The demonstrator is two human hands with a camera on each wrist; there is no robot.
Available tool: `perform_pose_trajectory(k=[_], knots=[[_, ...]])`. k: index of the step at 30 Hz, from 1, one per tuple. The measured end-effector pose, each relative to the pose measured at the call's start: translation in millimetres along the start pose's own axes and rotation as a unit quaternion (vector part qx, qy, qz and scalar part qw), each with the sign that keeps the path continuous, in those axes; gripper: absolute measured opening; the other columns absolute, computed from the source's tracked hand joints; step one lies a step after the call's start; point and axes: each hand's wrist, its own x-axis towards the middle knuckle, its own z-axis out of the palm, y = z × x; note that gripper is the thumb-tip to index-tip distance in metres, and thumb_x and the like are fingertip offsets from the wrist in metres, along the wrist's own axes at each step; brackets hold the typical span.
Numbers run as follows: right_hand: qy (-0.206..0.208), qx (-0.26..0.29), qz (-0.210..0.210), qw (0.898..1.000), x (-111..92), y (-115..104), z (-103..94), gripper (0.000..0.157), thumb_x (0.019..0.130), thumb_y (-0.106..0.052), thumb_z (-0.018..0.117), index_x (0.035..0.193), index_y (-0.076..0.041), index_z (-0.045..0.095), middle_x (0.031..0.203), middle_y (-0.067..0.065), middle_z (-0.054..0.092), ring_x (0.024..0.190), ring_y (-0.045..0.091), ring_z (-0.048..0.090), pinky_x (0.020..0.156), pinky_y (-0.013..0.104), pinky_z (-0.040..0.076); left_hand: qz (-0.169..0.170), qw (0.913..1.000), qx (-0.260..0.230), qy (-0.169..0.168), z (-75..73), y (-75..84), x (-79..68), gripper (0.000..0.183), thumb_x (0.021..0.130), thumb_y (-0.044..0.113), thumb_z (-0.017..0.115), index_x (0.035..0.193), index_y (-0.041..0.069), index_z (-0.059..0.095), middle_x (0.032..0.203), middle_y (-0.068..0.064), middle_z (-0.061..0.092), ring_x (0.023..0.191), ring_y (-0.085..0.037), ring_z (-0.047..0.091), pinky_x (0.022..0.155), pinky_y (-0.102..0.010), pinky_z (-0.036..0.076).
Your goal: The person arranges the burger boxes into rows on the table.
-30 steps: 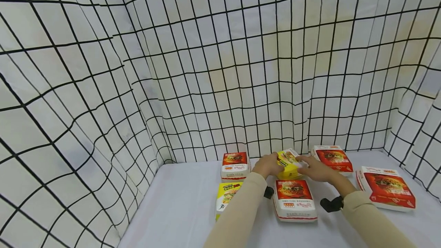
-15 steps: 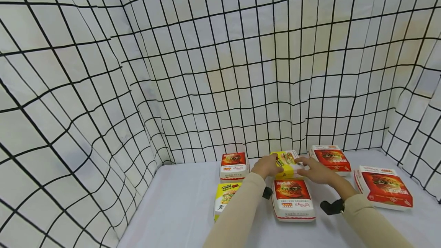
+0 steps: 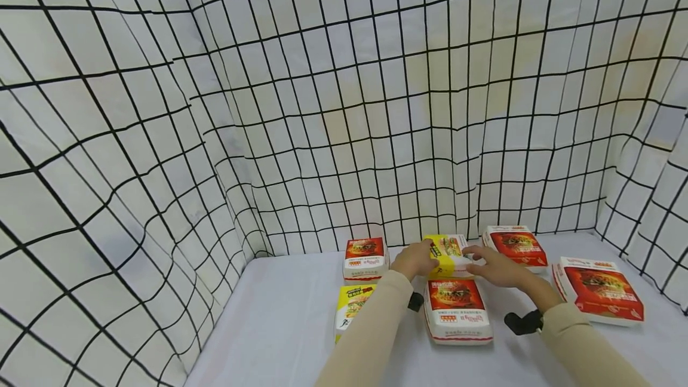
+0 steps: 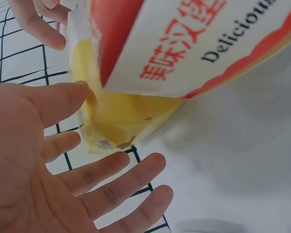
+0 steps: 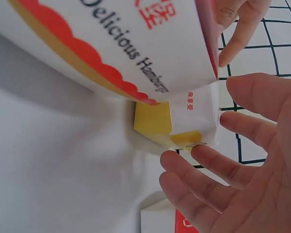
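A yellow-and-white hamburger box (image 3: 448,255) sits at the back of the table, between both hands. My left hand (image 3: 415,260) is at its left side; in the left wrist view the thumb (image 4: 68,99) touches its yellow wall and the other fingers are spread straight. On the other side, my right hand (image 3: 494,266) has straight, spread fingers, with fingertips (image 5: 199,150) right at the box's edge. Just in front of it lies a red-and-white hamburger box (image 3: 457,303), which covers much of the yellow one in both wrist views.
At left, a red box (image 3: 365,258) stands behind another yellow box (image 3: 355,300), partly hidden by the left sleeve. Two more red boxes, one at the back right (image 3: 517,246) and one at far right (image 3: 599,291), lie on the white table (image 3: 269,315). White cloth with black netting (image 3: 376,106) encloses the table.
The yellow box between the hands has turned from slanted to nearly square behind the front red box. The right fingers have eased slightly away from it; the left hand has hardly moved.
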Motion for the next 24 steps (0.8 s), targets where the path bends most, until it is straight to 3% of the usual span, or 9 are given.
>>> perform_pose_trajectory(k=[7, 16, 24], knots=[[0.018, -0.014, -0.007, 1.0, 4.3, -4.5, -11.9, 0.057, 0.102, -0.03, 0.062, 0.146, 0.003, 0.047, 0.136, 0.036, 0.054, 0.119, 0.049, 0.057, 0.09, 0.058, 0.054, 0.031, 0.9994, 0.002, 0.013, -9.0, 1.6, -1.2, 0.061, 0.096, 0.04, 0.071, 0.15, 0.022, 0.05, 0.143, -0.004, 0.062, 0.129, -0.024, 0.06, 0.105, -0.044, 0.05], [0.027, -0.023, -0.014, 0.999, 24.5, -7.6, -23.8, 0.053, 0.103, -0.024, 0.058, 0.144, 0.008, 0.046, 0.139, 0.038, 0.051, 0.126, 0.054, 0.053, 0.099, 0.065, 0.047, 0.042, 0.9988, 0.013, 0.024, -15.3, 8.4, -5.4, 0.039, 0.096, 0.033, 0.072, 0.133, 0.021, 0.065, 0.129, 0.002, 0.07, 0.116, -0.019, 0.066, 0.093, -0.038, 0.054], [0.035, -0.025, -0.01, 0.999, 42.8, 2.1, -14.0, 0.051, 0.101, -0.017, 0.06, 0.143, 0.01, 0.047, 0.146, 0.038, 0.043, 0.137, 0.057, 0.039, 0.108, 0.069, 0.038, 0.034, 0.9993, -0.009, 0.01, -9.0, 7.4, -7.1, 0.033, 0.095, 0.032, 0.072, 0.126, 0.022, 0.07, 0.125, 0.004, 0.071, 0.106, -0.015, 0.065, 0.087, -0.036, 0.054]])
